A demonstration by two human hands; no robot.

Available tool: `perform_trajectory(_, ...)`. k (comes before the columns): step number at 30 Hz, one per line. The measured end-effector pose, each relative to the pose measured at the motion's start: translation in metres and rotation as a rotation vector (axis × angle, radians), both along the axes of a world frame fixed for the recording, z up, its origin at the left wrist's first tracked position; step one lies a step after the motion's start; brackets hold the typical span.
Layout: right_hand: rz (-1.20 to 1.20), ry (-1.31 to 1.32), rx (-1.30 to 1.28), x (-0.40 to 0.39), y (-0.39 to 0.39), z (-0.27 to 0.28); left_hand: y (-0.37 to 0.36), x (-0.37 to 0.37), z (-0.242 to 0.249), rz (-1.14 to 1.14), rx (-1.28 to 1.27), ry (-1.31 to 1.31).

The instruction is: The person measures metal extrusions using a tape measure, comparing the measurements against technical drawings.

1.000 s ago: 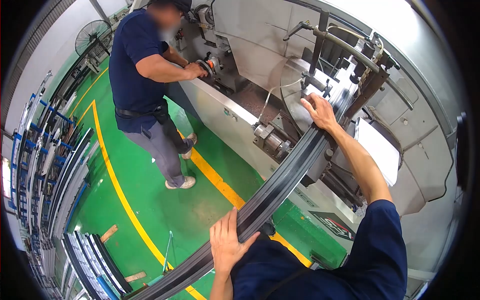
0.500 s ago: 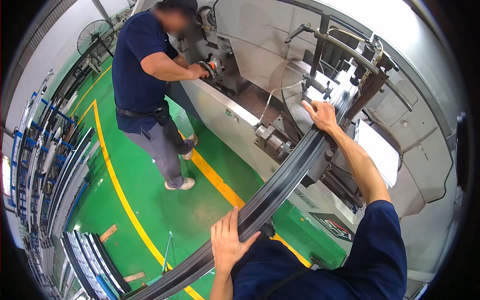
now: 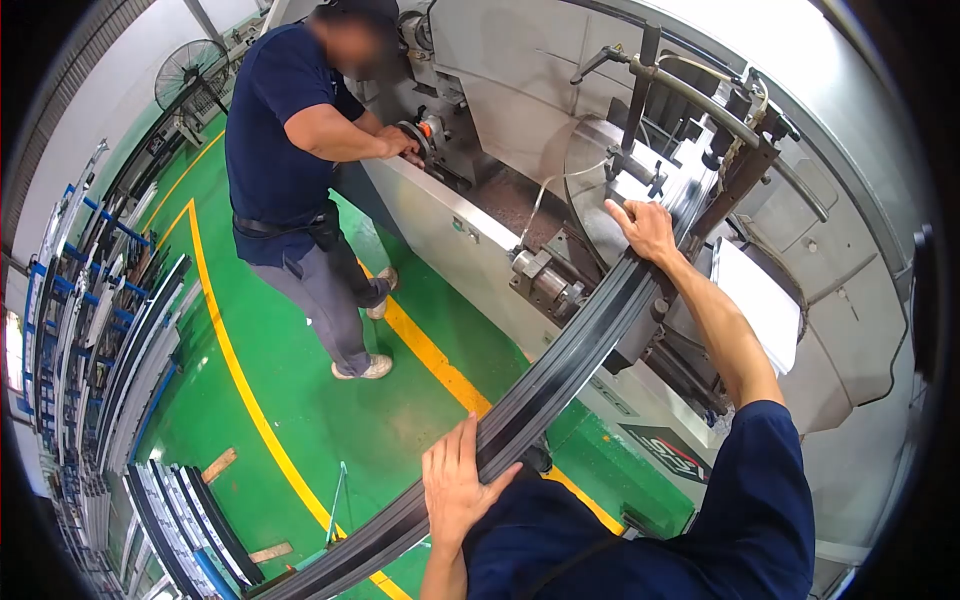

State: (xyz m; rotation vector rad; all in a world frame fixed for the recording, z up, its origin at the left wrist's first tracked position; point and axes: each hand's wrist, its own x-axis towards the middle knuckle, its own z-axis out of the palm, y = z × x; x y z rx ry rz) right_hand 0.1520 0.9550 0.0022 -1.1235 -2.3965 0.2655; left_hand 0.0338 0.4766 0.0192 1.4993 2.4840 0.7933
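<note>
A bundle of long, dark grey profile strips, ridged and slightly curved, runs from the lower left up to a machine's clamp area. My left hand lies across the strips near my body, fingers stretched over the far edge and thumb spread along the near side. Farther up, my right hand grips the strips beside the machine, thumb pointing left and fingertips partly hidden. Just beyond it are a metal plate and a clamp with a handle. White sheets hang right of my forearm.
A co-worker stands at the machine's bed, both hands at a round fitting. A metal cylinder projects beside the strips. Racks of curved profiles and a low stack stand left on the green floor. A fan stands behind.
</note>
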Motion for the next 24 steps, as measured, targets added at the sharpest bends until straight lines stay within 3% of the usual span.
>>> perform_trajectory(24, -0.007, -0.002, -0.010, 0.0004, 0.0009, -0.0012, 0.0000, 0.0006, -0.0009, -0.001, 0.001, 0.020)
